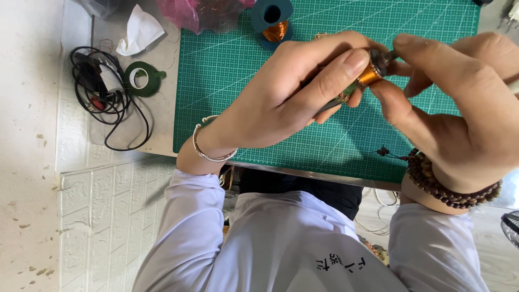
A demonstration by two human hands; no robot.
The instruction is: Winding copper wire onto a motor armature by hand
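Near the upper right of the frame, above the green cutting mat (227, 81), both hands meet on a small coil (370, 74) of copper wire wound on a slim dark rod. The left hand (281, 103) is clamped on the rod, thumb pressed along the top right at the coil's edge, the other fingers curled under. The right hand (465, 119) closes on the coil's far end, where a small grey metal cap or tip shows, thumb below and forefinger above; whether it pinches a loose wire end there cannot be told.

The step in hand looks like winding or seating the wire on the rod. To do it well, the left hand would need to keep the rod from rolling while the right works, with the left thumb staying on the last turn so the layers do not spring loose. Fine copper wire kinks easily, so steady, light tension should suit better than a hard pull.

At the mat's top edge stands a spool (273, 21) of copper wire, well apart from the hands. On the counter (162, 130) at upper left lie a tape roll (141, 78), a black cable (102, 97) and a tissue (139, 30).
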